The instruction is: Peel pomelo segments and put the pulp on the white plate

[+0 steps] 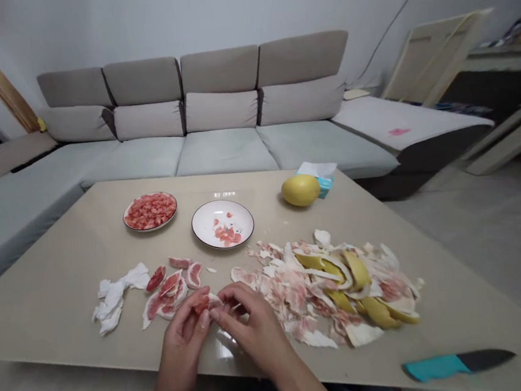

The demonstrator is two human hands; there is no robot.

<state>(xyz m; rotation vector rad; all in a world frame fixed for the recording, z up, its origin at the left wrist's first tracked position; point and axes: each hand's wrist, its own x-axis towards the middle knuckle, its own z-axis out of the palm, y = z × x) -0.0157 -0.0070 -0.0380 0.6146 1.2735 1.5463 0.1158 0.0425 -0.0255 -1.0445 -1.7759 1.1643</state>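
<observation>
Between both hands, over the table's near edge, is a pomelo segment [201,304] with red flesh and pale skin partly pulled away. My left hand [184,330] grips its red side with thumb and fingers. My right hand [248,313] pinches the whitish skin at the other side. Several pomelo segments [170,288] lie just left of and beyond my left hand. To the right of my right hand spreads a heap of pomelo peel and skins [315,288]. A white plate [205,225] beyond the hands carries a few red pulp pieces.
A plate of red pulp [150,211] stands at the back left. A whole yellow pomelo [300,190] sits before a tissue pack [324,184]. Crumpled tissue [113,302] lies at left. A knife [458,364] with a teal handle rests near the right front edge. A sofa [223,150] is behind.
</observation>
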